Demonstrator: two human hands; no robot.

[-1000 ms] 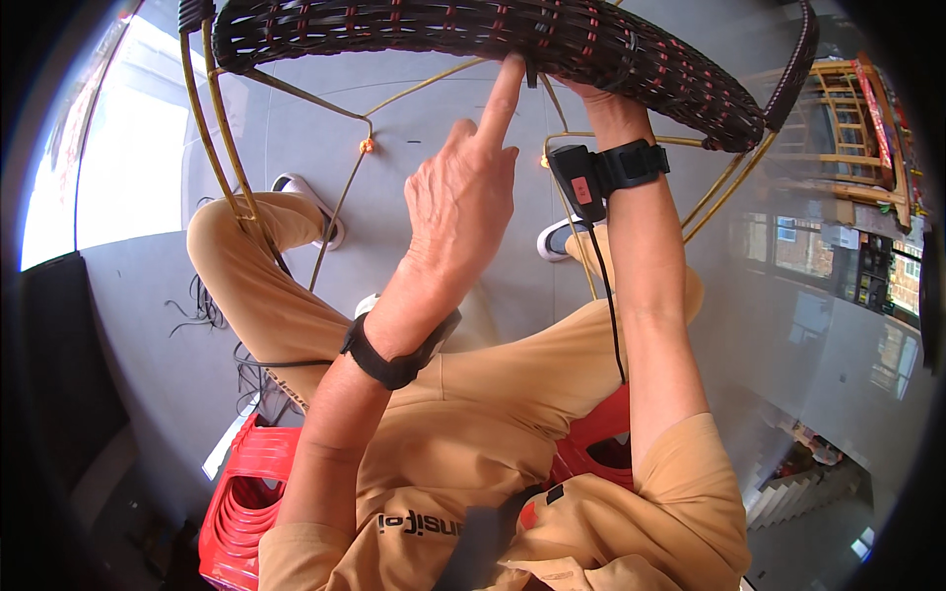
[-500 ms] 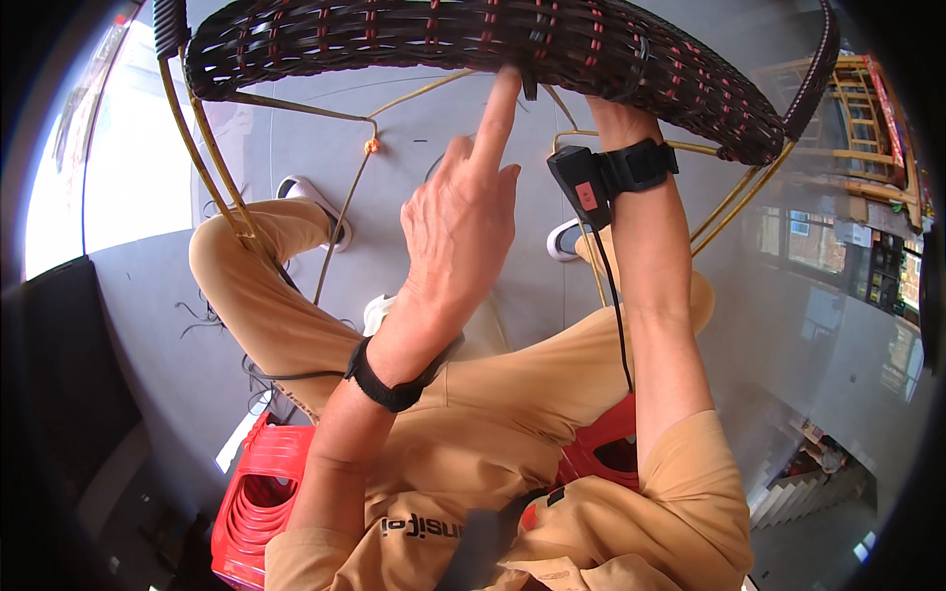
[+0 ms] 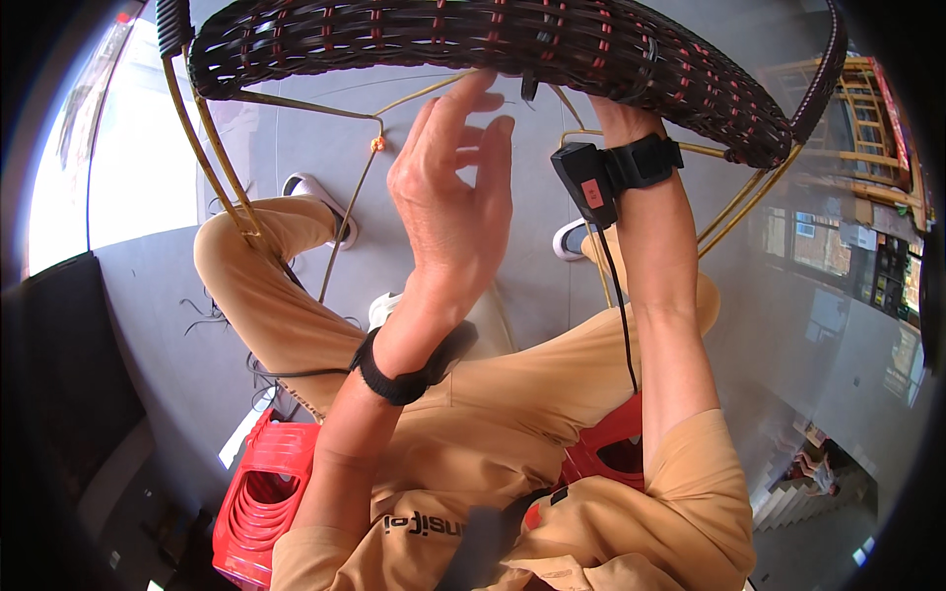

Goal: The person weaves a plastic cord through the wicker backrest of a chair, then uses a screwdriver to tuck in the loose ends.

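A dark brown wicker chair seat [image 3: 443, 39] with reddish strands, woven on a gold metal frame [image 3: 204, 128], spans the top of the view. My left hand [image 3: 453, 182] is raised below its near edge, thumb apart from the loosely bent fingers, and the index fingertip meets the weave. I see nothing held in it. A short dark strand end [image 3: 529, 87] hangs from the edge beside those fingers. My right hand [image 3: 623, 120] reaches up behind the wicker; only its wrist end shows, its fingers hidden. Both wrists wear black straps, the right one with a black box [image 3: 585, 184].
I sit on a red plastic seat [image 3: 261, 502], knees spread around the chair frame. An orange tie [image 3: 377, 144] marks a joint of a thin frame rod. Loose dark strands [image 3: 207, 315] lie by my left knee. Bamboo-coloured furniture frames [image 3: 872, 118] stand at the right.
My left hand has gone from pointing with its index finger at the wicker edge to a looser shape, turned sideways with fingers bent. The right arm stays nearly still behind the weave.
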